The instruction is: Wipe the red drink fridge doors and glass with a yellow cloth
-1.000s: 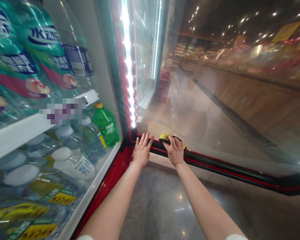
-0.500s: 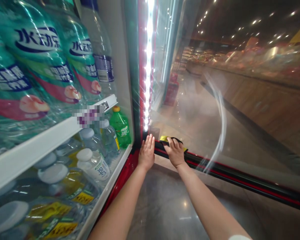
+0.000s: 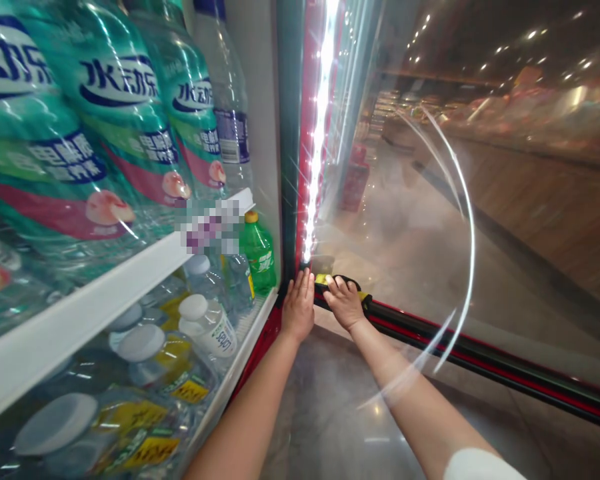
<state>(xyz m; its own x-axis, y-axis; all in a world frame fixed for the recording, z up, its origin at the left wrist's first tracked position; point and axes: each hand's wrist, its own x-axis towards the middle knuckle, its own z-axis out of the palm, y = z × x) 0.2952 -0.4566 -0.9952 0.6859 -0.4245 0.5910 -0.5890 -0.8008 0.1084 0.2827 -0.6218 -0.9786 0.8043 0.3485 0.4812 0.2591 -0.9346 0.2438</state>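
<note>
The right hand [image 3: 346, 305] curls its fingers over a yellow-and-black cloth [image 3: 323, 279], holding it on the glass door's [image 3: 405, 207] black bottom frame [image 3: 455, 348]. Just beside it, the left hand [image 3: 299, 308] lies flat, fingers straight, below the light strip [image 3: 322, 100]. Further left, a green bottle [image 3: 260, 257] stands near white-capped bottles [image 3: 207, 327].

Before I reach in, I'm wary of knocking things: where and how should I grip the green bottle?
Probably mid-body on the green bottle, from the open front: it stands upright, its yellow cap near the upper shelf edge, with the cabinet wall and a clear bottle either side.
</note>
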